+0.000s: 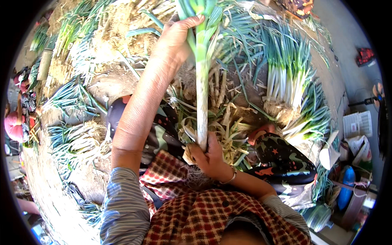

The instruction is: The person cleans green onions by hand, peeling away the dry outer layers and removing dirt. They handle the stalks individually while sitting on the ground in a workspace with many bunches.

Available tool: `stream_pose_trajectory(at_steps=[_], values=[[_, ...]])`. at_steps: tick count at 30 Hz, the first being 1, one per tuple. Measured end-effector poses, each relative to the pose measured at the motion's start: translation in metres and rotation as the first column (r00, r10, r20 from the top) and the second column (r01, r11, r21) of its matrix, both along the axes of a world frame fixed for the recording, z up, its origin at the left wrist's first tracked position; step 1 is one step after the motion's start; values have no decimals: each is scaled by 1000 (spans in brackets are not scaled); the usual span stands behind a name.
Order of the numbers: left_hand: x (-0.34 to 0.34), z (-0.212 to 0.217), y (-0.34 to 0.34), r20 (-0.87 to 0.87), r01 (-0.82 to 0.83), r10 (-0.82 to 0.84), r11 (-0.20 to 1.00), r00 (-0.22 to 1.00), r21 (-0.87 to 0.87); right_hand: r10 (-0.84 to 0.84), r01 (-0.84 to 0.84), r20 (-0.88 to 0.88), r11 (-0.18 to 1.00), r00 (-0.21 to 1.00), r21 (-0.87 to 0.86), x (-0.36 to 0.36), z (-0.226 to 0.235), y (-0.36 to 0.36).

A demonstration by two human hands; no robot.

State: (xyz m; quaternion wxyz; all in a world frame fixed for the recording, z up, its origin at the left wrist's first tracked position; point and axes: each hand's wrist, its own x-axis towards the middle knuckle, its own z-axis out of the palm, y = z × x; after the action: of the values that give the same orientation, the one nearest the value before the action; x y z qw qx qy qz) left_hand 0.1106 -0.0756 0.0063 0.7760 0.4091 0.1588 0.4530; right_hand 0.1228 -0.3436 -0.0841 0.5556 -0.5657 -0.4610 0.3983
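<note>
A long green onion (pixel 202 90) stands out in front of me, its white shaft running from near my lap up to its green leaves. My left hand (pixel 178 36) is closed around the leafy top, thumb laid across it. At the lower end, my right hand (pixel 212 159) is wrapped round the base, and stringy roots (pixel 199 176) hang below the fingers. A pale, thin piece sticks out left of this hand; I cannot tell whether it is a blade or a peeled skin. Dry peeled leaves (pixel 232 141) are heaped between my legs.
A bundle of green onions (pixel 286 73) stands upright at the right, roots down. More piles of onions (pixel 77 139) lie at the left. Farther right are a white crate (pixel 357 124), a blue bottle (pixel 347 183) and a fan (pixel 377 98). Another person (pixel 16 122) sits at the far left.
</note>
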Motion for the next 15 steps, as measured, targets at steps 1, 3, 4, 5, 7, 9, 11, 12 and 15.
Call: stream_pose_trajectory(at_steps=[1,3,4,5,7,9,11,12,15], values=[[-4,1,5,6,20,-20,999,1000,-47,46,-53,-76,994,996,-93,4,-12,-1],[-6,3,4,-10,26,-26,998,1000,-58,112,-112,-5,990,994,-83,19,-23,6],[-9,1,0,-24,23,-25,997,999,-71,89,-112,-126,975,988,-192,29,-18,21],[-11,3,-6,-52,37,-41,996,998,-76,-85,85,-46,996,995,3,27,-8,42],[-12,-4,-7,-17,-4,3,995,1000,-98,-119,154,-190,971,975,185,41,10,91],[-11,-2,-12,2,-10,10,993,1000,-117,-134,183,-170,930,976,318,59,20,130],[-9,-3,-7,15,-19,21,992,1000,-121,-101,144,-125,899,987,413,65,25,153],[-12,-6,-5,19,-30,33,991,999,-130,-65,87,-68,907,996,412,67,24,157],[-23,-3,3,-1,-78,78,995,997,-65,-21,4,42,930,999,367,60,34,150]])
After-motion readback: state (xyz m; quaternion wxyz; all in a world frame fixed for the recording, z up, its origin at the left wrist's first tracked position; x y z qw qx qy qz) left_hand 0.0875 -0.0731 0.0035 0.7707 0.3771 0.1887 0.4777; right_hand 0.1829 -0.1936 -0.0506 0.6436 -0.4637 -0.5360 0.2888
